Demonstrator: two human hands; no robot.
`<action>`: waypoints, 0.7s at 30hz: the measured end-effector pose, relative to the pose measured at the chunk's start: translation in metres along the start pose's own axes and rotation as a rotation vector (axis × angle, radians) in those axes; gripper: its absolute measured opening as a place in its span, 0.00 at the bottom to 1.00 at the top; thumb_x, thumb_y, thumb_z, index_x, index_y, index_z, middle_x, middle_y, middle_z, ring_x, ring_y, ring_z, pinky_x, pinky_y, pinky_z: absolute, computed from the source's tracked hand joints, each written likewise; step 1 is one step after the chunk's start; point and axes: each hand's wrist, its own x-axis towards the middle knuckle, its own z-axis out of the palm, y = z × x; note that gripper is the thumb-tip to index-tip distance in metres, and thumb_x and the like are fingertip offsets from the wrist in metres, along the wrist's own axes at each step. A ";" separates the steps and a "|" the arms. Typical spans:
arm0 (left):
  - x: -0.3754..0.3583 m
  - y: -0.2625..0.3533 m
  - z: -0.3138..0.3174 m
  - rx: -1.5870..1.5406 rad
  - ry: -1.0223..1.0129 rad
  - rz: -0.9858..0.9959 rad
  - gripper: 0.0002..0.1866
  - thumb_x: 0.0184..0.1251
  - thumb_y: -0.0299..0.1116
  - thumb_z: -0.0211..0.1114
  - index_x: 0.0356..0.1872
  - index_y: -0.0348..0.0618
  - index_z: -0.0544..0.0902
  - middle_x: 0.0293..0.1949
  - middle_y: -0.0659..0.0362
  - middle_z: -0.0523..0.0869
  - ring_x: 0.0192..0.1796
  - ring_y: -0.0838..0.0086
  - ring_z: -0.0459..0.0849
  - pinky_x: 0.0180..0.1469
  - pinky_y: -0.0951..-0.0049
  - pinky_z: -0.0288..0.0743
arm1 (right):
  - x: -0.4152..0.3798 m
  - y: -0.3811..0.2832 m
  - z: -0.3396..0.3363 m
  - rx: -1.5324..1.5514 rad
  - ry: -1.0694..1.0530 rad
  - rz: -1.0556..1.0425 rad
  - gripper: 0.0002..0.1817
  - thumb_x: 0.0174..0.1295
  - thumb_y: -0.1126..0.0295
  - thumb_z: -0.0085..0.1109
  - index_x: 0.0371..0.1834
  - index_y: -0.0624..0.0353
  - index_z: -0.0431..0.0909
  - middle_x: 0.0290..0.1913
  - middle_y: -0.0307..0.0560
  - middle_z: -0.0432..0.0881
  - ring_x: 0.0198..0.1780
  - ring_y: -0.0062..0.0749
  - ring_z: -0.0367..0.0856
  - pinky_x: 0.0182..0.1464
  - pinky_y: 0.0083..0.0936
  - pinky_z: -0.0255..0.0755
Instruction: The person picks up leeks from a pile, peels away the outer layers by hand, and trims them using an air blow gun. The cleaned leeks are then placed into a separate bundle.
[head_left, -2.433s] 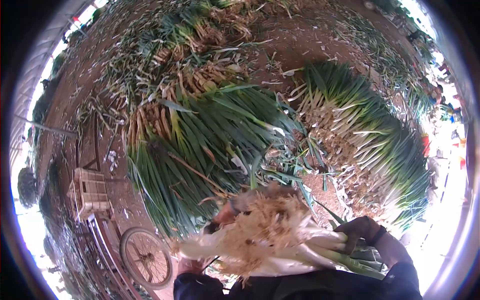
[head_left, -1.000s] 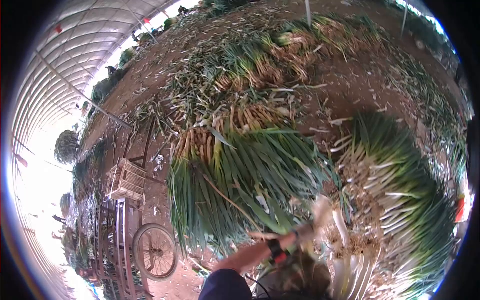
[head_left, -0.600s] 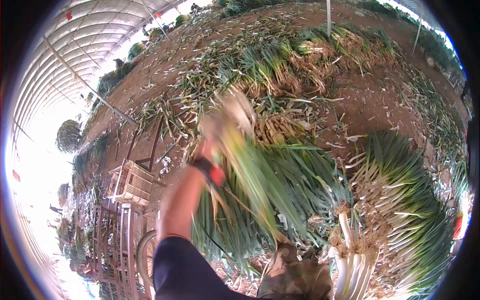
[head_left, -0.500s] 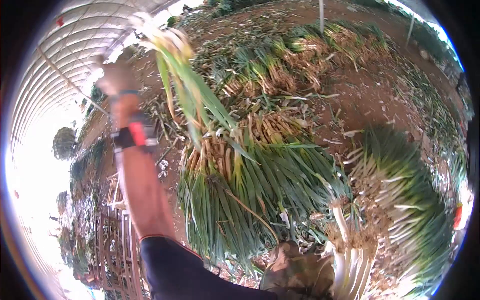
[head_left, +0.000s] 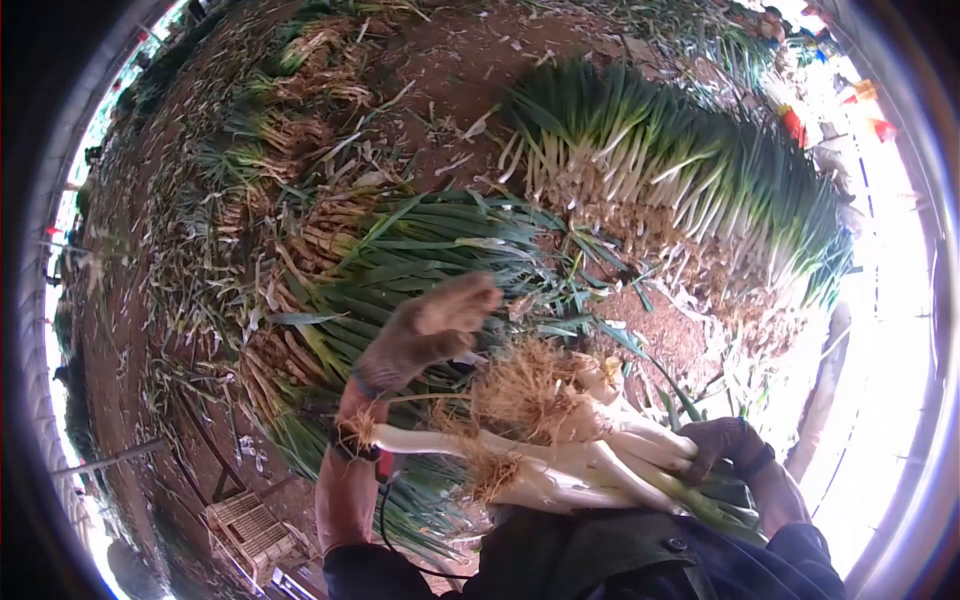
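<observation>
From where I'm watching, the gloved right hand (head_left: pixel 722 447) grips a bunch of leeks (head_left: pixel 560 445) at lower centre, white stalks, frizzy roots. Gloved left hand (head_left: pixel 428 332) hovers open above, holding nothing; leaf ends hidden.

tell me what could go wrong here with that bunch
The right hand alone grips the leeks by their stalks, and the root ends stick out unsupported, so one may slide out. The gloved left hand is raised, open and holds nothing. One loose leek rests across the left wrist and could drop.
</observation>
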 end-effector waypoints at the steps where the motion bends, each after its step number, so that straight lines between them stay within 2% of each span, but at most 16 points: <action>1: 0.014 -0.005 0.012 -0.027 -0.115 -0.006 0.53 0.65 0.48 0.83 0.85 0.39 0.64 0.79 0.43 0.75 0.82 0.56 0.71 0.83 0.55 0.67 | 0.002 0.007 0.000 0.035 -0.039 -0.025 0.41 0.50 0.64 0.86 0.70 0.63 0.80 0.55 0.42 0.90 0.54 0.26 0.83 0.61 0.28 0.79; 2: 0.027 -0.010 0.024 -0.053 -0.232 -0.012 0.53 0.65 0.46 0.84 0.85 0.39 0.64 0.79 0.43 0.75 0.83 0.56 0.70 0.85 0.54 0.64 | 0.004 0.014 0.000 0.072 -0.078 -0.048 0.42 0.50 0.63 0.87 0.70 0.64 0.80 0.55 0.42 0.89 0.54 0.26 0.83 0.61 0.28 0.79; 5: 0.057 -0.007 0.058 0.420 -0.516 0.226 0.41 0.71 0.39 0.79 0.83 0.48 0.72 0.81 0.46 0.74 0.82 0.51 0.72 0.86 0.49 0.60 | 0.017 0.035 0.000 0.169 -0.170 -0.137 0.41 0.51 0.62 0.88 0.69 0.65 0.80 0.54 0.40 0.89 0.53 0.24 0.83 0.61 0.27 0.79; 6: 0.064 -0.003 0.062 0.397 -0.582 0.182 0.40 0.71 0.38 0.79 0.82 0.48 0.73 0.81 0.46 0.74 0.82 0.51 0.72 0.86 0.49 0.60 | 0.018 0.039 0.003 0.198 -0.163 -0.194 0.40 0.52 0.62 0.88 0.68 0.65 0.80 0.53 0.39 0.89 0.52 0.23 0.83 0.59 0.27 0.80; 9: 0.079 0.009 0.062 0.319 -0.762 0.041 0.37 0.70 0.35 0.79 0.80 0.48 0.77 0.81 0.45 0.74 0.82 0.51 0.71 0.85 0.50 0.60 | 0.029 0.063 0.004 0.190 -0.230 -0.170 0.40 0.52 0.61 0.88 0.67 0.65 0.81 0.52 0.39 0.90 0.52 0.22 0.83 0.57 0.27 0.81; 10: 0.083 0.014 0.060 0.296 -0.815 -0.005 0.36 0.69 0.35 0.79 0.79 0.49 0.78 0.80 0.45 0.74 0.83 0.51 0.71 0.85 0.50 0.60 | 0.019 0.048 0.006 0.285 -0.241 -0.157 0.40 0.52 0.60 0.89 0.67 0.65 0.81 0.52 0.39 0.90 0.52 0.23 0.84 0.57 0.28 0.81; 12: 0.092 0.027 0.058 0.249 -0.922 -0.102 0.35 0.69 0.33 0.79 0.77 0.49 0.81 0.80 0.45 0.75 0.83 0.52 0.70 0.85 0.51 0.61 | 0.029 0.056 0.002 0.221 -0.292 -0.135 0.40 0.52 0.59 0.89 0.67 0.65 0.81 0.52 0.39 0.90 0.51 0.23 0.84 0.57 0.28 0.81; 13: 0.096 0.038 0.056 0.194 -0.848 0.110 0.32 0.69 0.30 0.78 0.75 0.46 0.82 0.80 0.44 0.75 0.83 0.51 0.70 0.83 0.52 0.63 | 0.030 0.059 0.002 0.212 -0.306 -0.131 0.40 0.53 0.59 0.89 0.67 0.65 0.81 0.52 0.39 0.90 0.51 0.23 0.84 0.57 0.28 0.81; 15: 0.104 0.041 0.066 0.141 -0.851 0.199 0.28 0.72 0.28 0.75 0.73 0.44 0.84 0.79 0.42 0.75 0.81 0.50 0.72 0.80 0.53 0.67 | 0.032 0.062 0.002 0.215 -0.326 -0.124 0.40 0.53 0.59 0.89 0.66 0.65 0.81 0.52 0.39 0.90 0.51 0.23 0.84 0.57 0.27 0.81; 17: 0.109 0.027 0.101 0.146 -1.015 -0.055 0.25 0.76 0.29 0.72 0.72 0.44 0.85 0.78 0.40 0.76 0.80 0.49 0.73 0.78 0.52 0.71 | 0.035 0.059 0.002 0.219 -0.332 -0.117 0.38 0.55 0.60 0.88 0.66 0.64 0.81 0.51 0.39 0.90 0.51 0.22 0.83 0.57 0.27 0.81; 20: 0.099 0.016 0.126 -0.080 -0.879 0.131 0.25 0.71 0.34 0.76 0.67 0.38 0.87 0.61 0.45 0.87 0.66 0.61 0.84 0.66 0.60 0.80 | 0.030 0.053 0.003 0.200 -0.286 -0.112 0.33 0.57 0.62 0.85 0.64 0.63 0.83 0.51 0.38 0.89 0.50 0.21 0.82 0.56 0.27 0.81; 21: 0.100 0.016 0.113 0.014 -0.790 0.156 0.22 0.71 0.33 0.75 0.64 0.37 0.88 0.56 0.46 0.89 0.61 0.63 0.87 0.61 0.63 0.82 | 0.027 0.052 0.004 0.191 -0.249 -0.124 0.32 0.58 0.62 0.85 0.63 0.62 0.83 0.50 0.37 0.89 0.50 0.21 0.82 0.55 0.27 0.81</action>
